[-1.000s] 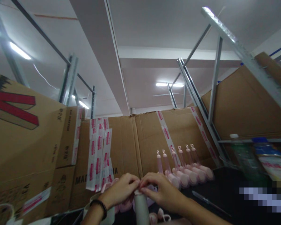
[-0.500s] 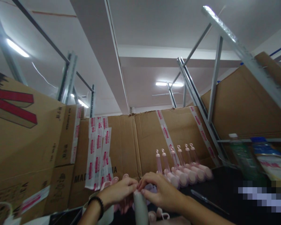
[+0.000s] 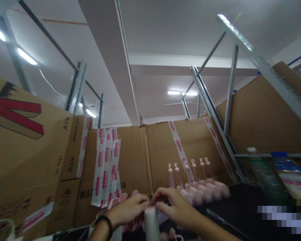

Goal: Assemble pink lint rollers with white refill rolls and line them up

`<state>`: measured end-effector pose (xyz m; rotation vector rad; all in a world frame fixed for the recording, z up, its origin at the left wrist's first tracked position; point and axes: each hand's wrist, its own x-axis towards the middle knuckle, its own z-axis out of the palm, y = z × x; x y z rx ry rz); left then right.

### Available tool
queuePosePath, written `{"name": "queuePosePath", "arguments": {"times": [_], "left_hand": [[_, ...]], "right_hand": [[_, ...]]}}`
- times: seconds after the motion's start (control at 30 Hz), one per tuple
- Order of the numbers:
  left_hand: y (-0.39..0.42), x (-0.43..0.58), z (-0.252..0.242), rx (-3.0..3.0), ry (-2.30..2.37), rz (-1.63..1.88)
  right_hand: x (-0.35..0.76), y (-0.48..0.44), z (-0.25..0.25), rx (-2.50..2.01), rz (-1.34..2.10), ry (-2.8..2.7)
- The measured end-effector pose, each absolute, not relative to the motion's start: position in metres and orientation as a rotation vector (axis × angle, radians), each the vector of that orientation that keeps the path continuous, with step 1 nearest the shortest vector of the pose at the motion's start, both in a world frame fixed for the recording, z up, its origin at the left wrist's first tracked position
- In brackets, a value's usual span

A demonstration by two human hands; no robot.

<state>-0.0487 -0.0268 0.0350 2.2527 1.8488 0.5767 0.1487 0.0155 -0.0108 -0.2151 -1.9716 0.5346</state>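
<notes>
White cylinder (image 3: 152,225), top end between left hand (image 3: 131,207), right hand (image 3: 174,206)

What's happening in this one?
A person's left hand and right hand are together at the top of a pale, roughly upright cylinder; what their grip is on there is hard to tell. Beyond the right hand, pink cylinders lie in a row on the black table, looped tubes rising behind.
</notes>
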Motion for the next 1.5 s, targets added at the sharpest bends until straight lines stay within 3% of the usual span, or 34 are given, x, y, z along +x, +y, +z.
{"name": "queuePosePath", "arguments": {"times": [0.43, 0.8, 1.5], "left_hand": [[-0.043, -0.037, 0.046, 2.301, 1.843, 0.556], [-0.038, -0.031, 0.049, 2.528, 1.810, 0.925], [-0.025, -0.019, 0.029, 2.591, 1.931, 0.866]], "right_hand": [[0.151, 0.057, -0.033, -0.578, 0.257, -2.112], [0.151, 0.054, -0.027, -0.595, 0.291, -2.098], [0.149, 0.064, -0.032, -0.563, 0.220, -2.112]]}}
